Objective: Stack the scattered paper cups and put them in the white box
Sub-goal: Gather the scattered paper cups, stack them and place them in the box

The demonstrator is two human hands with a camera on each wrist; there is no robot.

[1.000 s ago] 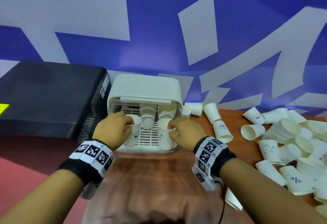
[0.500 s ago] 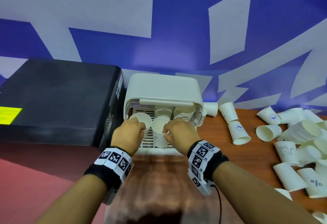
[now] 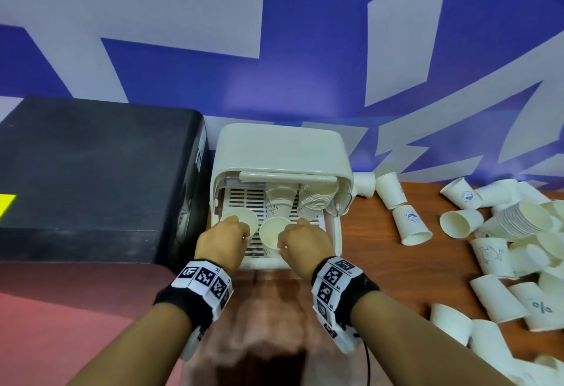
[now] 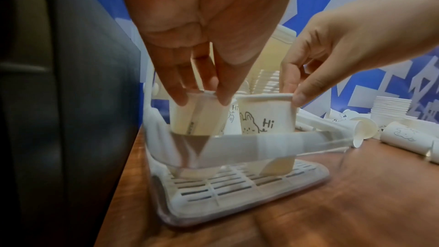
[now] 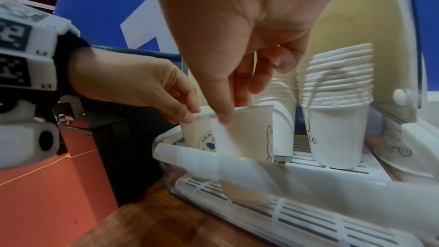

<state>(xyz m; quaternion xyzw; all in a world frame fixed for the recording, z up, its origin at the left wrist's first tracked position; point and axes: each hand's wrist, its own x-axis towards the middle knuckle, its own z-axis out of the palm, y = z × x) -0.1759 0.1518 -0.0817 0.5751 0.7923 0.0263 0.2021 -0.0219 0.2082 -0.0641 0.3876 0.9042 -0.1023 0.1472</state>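
Observation:
The white box stands open toward me, with a slatted floor and a clear front wall. My left hand pinches the rim of a paper cup, which leans at the front left of the box. My right hand pinches the rim of a rabbit "Hi" cup, upright just to its right. In the right wrist view my right hand holds this cup beside the left hand's blue-logo cup. A tall cup stack and a lone cup stand deeper inside.
A black case sits close against the box's left side. Several loose paper cups and a nested stack lie on the wooden table to the right. The blue and white wall rises behind.
Both hands have carried their cups forward over the box's front wall and lowered them onto the slatted floor. The two cups now sit closer together.

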